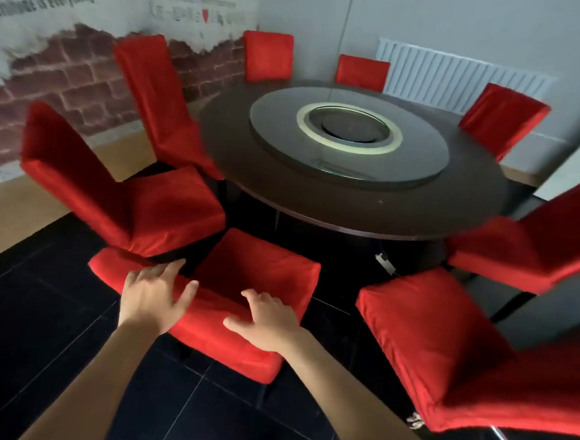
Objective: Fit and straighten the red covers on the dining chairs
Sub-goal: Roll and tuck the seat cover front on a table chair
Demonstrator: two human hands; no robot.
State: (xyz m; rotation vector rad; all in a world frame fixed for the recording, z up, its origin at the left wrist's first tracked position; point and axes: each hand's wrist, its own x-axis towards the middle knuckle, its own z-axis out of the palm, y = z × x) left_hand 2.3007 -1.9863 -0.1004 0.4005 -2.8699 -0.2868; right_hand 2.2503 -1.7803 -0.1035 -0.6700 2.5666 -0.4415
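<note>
Both forearms bare, left grip (154,294) and right grip (267,323) seemingly ringless.

chair covers (250,275) matt red cloth, soft nap; table (351,203) dark glossy wood w/ glass turntable (423,153); floor (52,306) glossy black tile.
</note>
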